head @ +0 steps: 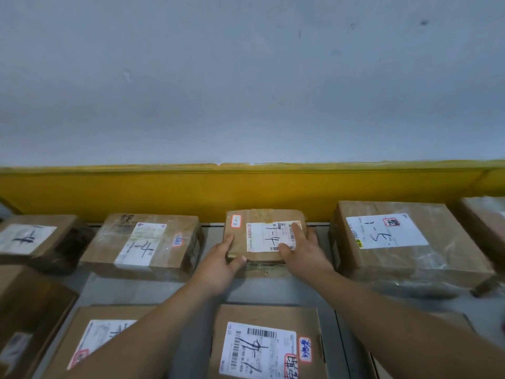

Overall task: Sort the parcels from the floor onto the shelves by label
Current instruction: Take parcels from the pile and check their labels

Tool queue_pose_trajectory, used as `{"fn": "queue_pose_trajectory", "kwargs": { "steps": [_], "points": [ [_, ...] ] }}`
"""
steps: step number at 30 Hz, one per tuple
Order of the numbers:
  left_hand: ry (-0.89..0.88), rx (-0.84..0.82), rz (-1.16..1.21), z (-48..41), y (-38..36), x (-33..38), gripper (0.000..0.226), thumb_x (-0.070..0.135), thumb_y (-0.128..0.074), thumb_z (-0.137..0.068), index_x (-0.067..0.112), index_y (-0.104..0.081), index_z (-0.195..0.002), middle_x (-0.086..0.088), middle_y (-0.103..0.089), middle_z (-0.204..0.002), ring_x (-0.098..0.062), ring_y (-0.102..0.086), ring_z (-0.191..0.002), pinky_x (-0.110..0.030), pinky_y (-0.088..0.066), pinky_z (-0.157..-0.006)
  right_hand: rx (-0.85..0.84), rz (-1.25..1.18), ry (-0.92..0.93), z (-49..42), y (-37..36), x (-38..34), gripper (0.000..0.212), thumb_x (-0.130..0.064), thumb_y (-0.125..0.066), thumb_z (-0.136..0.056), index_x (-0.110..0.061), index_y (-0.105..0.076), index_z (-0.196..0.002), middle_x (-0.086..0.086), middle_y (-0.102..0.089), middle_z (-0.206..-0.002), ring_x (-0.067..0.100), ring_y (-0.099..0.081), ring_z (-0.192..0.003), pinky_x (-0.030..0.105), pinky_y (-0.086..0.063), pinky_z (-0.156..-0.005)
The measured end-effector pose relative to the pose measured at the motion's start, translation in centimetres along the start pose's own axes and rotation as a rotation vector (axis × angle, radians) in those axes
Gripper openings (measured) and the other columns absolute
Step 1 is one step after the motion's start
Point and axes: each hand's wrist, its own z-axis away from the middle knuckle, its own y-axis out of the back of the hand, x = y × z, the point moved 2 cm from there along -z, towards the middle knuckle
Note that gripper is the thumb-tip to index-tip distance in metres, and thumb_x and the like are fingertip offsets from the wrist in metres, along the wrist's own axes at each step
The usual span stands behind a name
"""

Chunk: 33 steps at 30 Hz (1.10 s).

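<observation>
1. Leftward of the small parcel (pixel 262 218), two boxes sit on the shelf (pixel 273 294). The 1-1 box (pixel 30 239) is furthest out, and the 1-4 box (pixel 144 243) is just beside the small parcel.
2. The left hand (pixel 221 266) pinches the small parcel's near left corner, with the fingers on top and the thumb against the front edge.
3. The small parcel, hand-marked 1-4 on its label, lies flat on the shelf. Its far side is close to the yellow rail (pixel 246 192); I cannot tell if they touch.
4. The right hand (pixel 303 253) lies on the small parcel's right part, fingers fairly straight across the label, pressing rather than gripping.
5. Right of the small parcel, across a gap, sits the larger 1-5 box (pixel 404 236).
6. The step in hand looks like setting the small parcel down among the 1-4 group, and it seems nearly done. The next move calls for releasing both hands without dragging it, then reading another parcel's label.
</observation>
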Motion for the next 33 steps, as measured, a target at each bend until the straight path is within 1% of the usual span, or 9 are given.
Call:
{"fn": "queue_pose_trajectory", "kwargs": {
  "steps": [3,5,7,9,14,22,27,29,33],
  "points": [
    [-0.039,-0.074,-0.002,0.6,1.1,0.0,0.074,0.042,-0.057,-0.094,0.032,-0.016,-0.155,0.009,-0.032,-0.154,-0.016,-0.039,-0.136,-0.037,-0.031,-0.115,0.001,0.078,-0.019,0.1,0.6,-0.6,0.069,-0.048,-0.042,-0.098,-0.024,-0.012,-0.156,0.01,-0.009,-0.16,0.034,-0.026,-0.142,0.045,-0.031,-0.113],
    [-0.11,-0.071,-0.003,1.1,2.4,-0.5,0.073,0.046,-0.058,-0.089,0.038,-0.023,-0.152,0.011,-0.038,-0.151,-0.014,-0.041,-0.136,-0.041,-0.034,-0.113,0.068,0.216,-0.005,0.4,0.9,-1.5,0.068,-0.05,-0.04,-0.098,-0.022,-0.016,-0.155,0.01,-0.006,-0.163,0.032,-0.01,-0.148,0.047,-0.019,-0.118],
    [-0.167,-0.031,-0.073,2.1,4.1,-1.5,0.068,0.044,-0.058,-0.091,0.032,-0.028,-0.151,0.008,-0.037,-0.152,-0.016,-0.036,-0.139,-0.04,-0.031,-0.114,0.152,0.337,0.031,1.2,0.7,-3.1,0.067,-0.053,-0.037,-0.098,-0.023,-0.017,-0.155,0.008,-0.006,-0.165,0.029,-0.001,-0.151,0.047,-0.009,-0.121],
    [-0.197,0.029,-0.147,3.3,6.1,-2.9,0.064,0.041,-0.057,-0.094,0.024,-0.032,-0.151,0.005,-0.035,-0.154,-0.016,-0.033,-0.141,-0.034,-0.029,-0.115,0.186,0.372,0.078,2.1,-0.4,-5.4,0.068,-0.054,-0.038,-0.098,-0.023,-0.017,-0.156,0.008,-0.008,-0.165,0.028,-0.002,-0.152,0.045,-0.006,-0.122],
    [-0.285,0.069,-0.206,6.3,10.5,-7.6,0.049,0.035,-0.058,-0.095,0.025,-0.045,-0.141,0.006,-0.046,-0.144,-0.011,-0.044,-0.128,-0.026,-0.035,-0.104,0.132,0.354,0.197,4.7,-5.2,-11.6,0.071,-0.048,-0.04,-0.099,-0.019,-0.012,-0.157,0.008,-0.009,-0.165,0.026,-0.004,-0.152,0.042,-0.006,-0.122],
    [-0.132,0.079,-0.4,10.3,14.3,-17.8,0.055,0.043,-0.054,-0.094,0.025,-0.04,-0.144,0.002,-0.034,-0.151,-0.017,-0.03,-0.139,-0.032,-0.027,-0.112,0.069,0.307,0.221,9.4,-13.6,-16.9,0.071,-0.049,-0.045,-0.098,-0.02,-0.016,-0.156,0.005,-0.013,-0.164,0.023,-0.006,-0.152,0.04,-0.011,-0.122],
    [0.035,0.011,-0.412,12.4,14.3,-22.7,0.073,0.052,-0.053,-0.091,0.032,-0.019,-0.152,-0.004,0.001,-0.163,-0.027,0.001,-0.149,-0.042,-0.013,-0.121,-0.072,0.21,0.137,11.6,-19.1,-18.1,0.075,-0.043,-0.05,-0.097,-0.022,-0.01,-0.157,0.005,-0.014,-0.163,0.025,-0.012,-0.15,0.043,-0.021,-0.12],
    [0.086,-0.02,-0.335,12.8,14.0,-23.9,0.079,0.055,-0.055,-0.089,0.032,-0.015,-0.153,-0.006,0.001,-0.162,-0.029,-0.004,-0.149,-0.043,-0.016,-0.12,-0.133,0.238,0.105,12.1,-20.7,-18.3,0.074,-0.047,-0.046,-0.098,-0.025,-0.009,-0.157,0.005,-0.008,-0.165,0.027,-0.01,-0.15,0.046,-0.022,-0.12],
    [0.134,-0.061,-0.261,13.3,13.6,-24.7,0.087,0.06,-0.055,-0.087,0.035,-0.006,-0.154,-0.007,-0.015,-0.159,-0.028,-0.022,-0.144,-0.04,-0.025,-0.116,-0.183,0.263,0.054,12.5,-21.9,-18.1,0.074,-0.052,-0.043,-0.098,-0.028,-0.008,-0.158,0.004,0.002,-0.166,0.03,-0.01,-0.15,0.047,-0.023,-0.12]
  ]
}}
